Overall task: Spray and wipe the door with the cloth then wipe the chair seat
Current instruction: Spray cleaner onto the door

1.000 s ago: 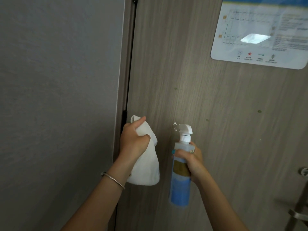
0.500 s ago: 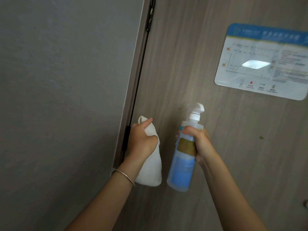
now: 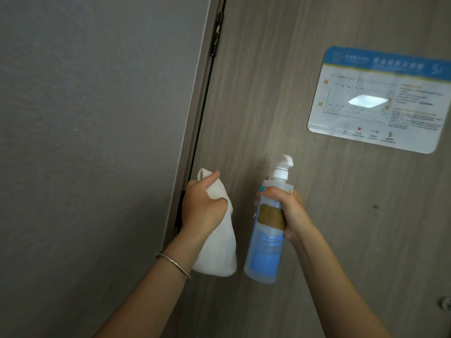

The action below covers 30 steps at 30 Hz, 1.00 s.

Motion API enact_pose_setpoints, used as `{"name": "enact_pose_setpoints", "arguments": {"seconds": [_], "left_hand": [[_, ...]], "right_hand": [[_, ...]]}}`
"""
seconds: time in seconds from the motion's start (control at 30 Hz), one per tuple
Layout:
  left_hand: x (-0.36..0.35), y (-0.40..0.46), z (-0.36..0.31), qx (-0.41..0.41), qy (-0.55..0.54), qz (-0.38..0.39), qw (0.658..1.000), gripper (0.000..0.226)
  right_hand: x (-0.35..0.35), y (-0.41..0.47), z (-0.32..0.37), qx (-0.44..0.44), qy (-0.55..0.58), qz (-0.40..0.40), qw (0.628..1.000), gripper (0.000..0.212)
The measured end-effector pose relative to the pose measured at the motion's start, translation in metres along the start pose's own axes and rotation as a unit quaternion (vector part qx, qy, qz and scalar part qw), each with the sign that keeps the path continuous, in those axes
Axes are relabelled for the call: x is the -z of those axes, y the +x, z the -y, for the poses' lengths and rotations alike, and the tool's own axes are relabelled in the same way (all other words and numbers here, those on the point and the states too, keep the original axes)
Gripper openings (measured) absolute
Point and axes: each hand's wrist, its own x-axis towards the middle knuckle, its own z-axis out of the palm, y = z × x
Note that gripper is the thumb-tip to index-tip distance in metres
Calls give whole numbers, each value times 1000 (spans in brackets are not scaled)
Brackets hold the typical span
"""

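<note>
A brown wood-grain door (image 3: pixel 292 69) fills the right of the view, with a few dark specks on it. My left hand (image 3: pixel 203 207) grips a folded white cloth (image 3: pixel 218 250) that hangs down near the door's hinge edge. My right hand (image 3: pixel 290 211) holds a clear spray bottle (image 3: pixel 267 240) of blue liquid upright, its white nozzle (image 3: pixel 283 164) pointing right at the door. No chair is in view.
A grey wall (image 3: pixel 85 142) takes up the left side, with the door frame (image 3: pixel 195 106) and a dark hinge (image 3: pixel 217 32) beside it. A laminated notice (image 3: pixel 380 98) with a blue header is stuck on the door's upper right. A metal fitting (image 3: pixel 446 303) shows at the right edge.
The view has tilted up and left, so the notice sits lower in the frame. The spray bottle has risen and turned its nozzle from left to right. The cloth hand has barely moved.
</note>
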Motion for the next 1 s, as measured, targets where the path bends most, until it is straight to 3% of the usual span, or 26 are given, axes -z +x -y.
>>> {"name": "enact_pose_setpoints", "arguments": {"seconds": [0.23, 0.4, 0.63, 1.0], "left_hand": [[1, -4, 0, 8, 1, 6, 1000, 64], [-1, -9, 0, 10, 3, 8, 1000, 65], [-20, -24, -3, 14, -14, 33, 999, 66], [-58, -61, -11, 9, -25, 94, 995, 63]], "right_hand": [[1, -4, 0, 10, -2, -24, 1000, 76], [22, -31, -6, 35, 10, -48, 998, 60], [88, -85, -55, 23, -6, -130, 991, 91], [103, -89, -62, -1, -35, -145, 989, 66]]}}
